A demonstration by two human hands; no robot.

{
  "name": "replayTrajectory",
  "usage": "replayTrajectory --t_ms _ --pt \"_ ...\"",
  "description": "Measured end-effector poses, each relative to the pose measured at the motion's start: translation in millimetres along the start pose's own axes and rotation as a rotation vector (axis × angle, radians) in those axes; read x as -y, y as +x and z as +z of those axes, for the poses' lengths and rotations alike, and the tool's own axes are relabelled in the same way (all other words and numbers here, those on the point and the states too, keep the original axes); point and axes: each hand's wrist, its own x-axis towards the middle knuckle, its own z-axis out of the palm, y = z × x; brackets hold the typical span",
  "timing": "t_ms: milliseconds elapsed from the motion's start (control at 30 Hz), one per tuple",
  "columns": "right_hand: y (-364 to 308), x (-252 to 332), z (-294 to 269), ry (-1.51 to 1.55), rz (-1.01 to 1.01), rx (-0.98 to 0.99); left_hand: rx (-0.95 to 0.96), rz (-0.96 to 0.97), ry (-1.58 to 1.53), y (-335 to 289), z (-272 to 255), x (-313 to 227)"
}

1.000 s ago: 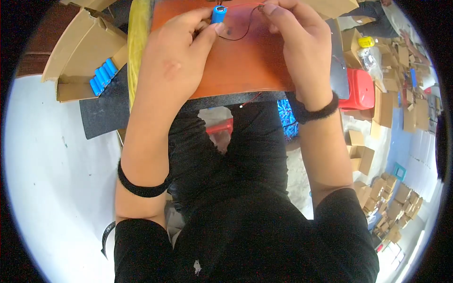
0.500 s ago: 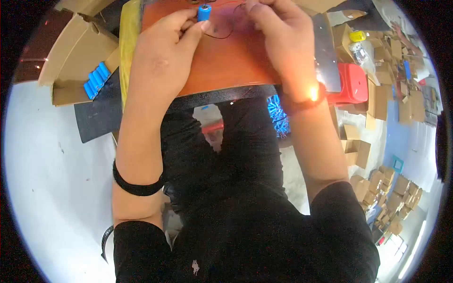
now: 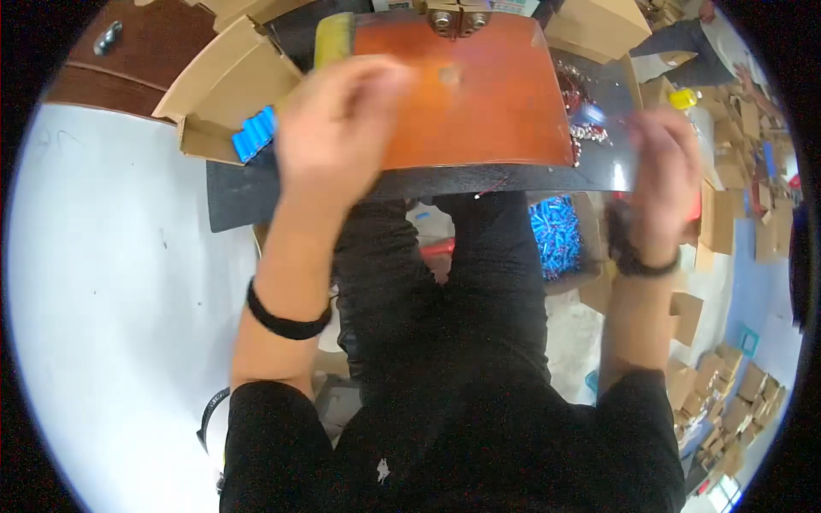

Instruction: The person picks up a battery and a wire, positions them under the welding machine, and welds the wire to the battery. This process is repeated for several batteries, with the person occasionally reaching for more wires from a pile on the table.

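Observation:
My left hand is raised over the left edge of the orange-brown mat, smeared by motion. Its fingers look bent, and no blue cylinder shows in it. Out past the table's right side hangs my right hand, also blurred, so its fingers cannot be read. Between that hand and the mat lie red and dark wires with silvery ends, with a blurred blue item among them. Two round metal parts on a small fixture stand at the mat's far edge.
An open cardboard box with blue cylindrical cells stands at the left. Below the table, right of my legs, a carton holds many blue cells. A yellow roll-like object lies by the mat. Another person is at far right.
The blue cell with its wire has left my left hand. My right hand has swung away to the right and nearer me. The view has shifted, showing more of the table.

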Motion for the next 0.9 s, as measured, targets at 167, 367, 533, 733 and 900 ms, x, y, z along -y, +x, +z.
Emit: replayTrajectory --t_ms 167,367,533,733,900 --pt "-69 -13 -127 -0.411 0.316 -0.149 0.253 0.059 0.922 16 -87 62" --pt "-161 -135 -178 -1.021 0.566 0.157 0.611 0.036 1.364 21 -99 94" --pt "-197 -146 -188 -1.092 0.655 0.121 0.725 0.165 1.326 37 -102 113" --pt "-78 -89 -120 -0.875 0.18 -0.056 0.646 0.158 1.282 38 -106 115" --pt "-41 -130 -93 -1.063 0.085 0.07 0.74 -0.01 1.312 31 -78 98"
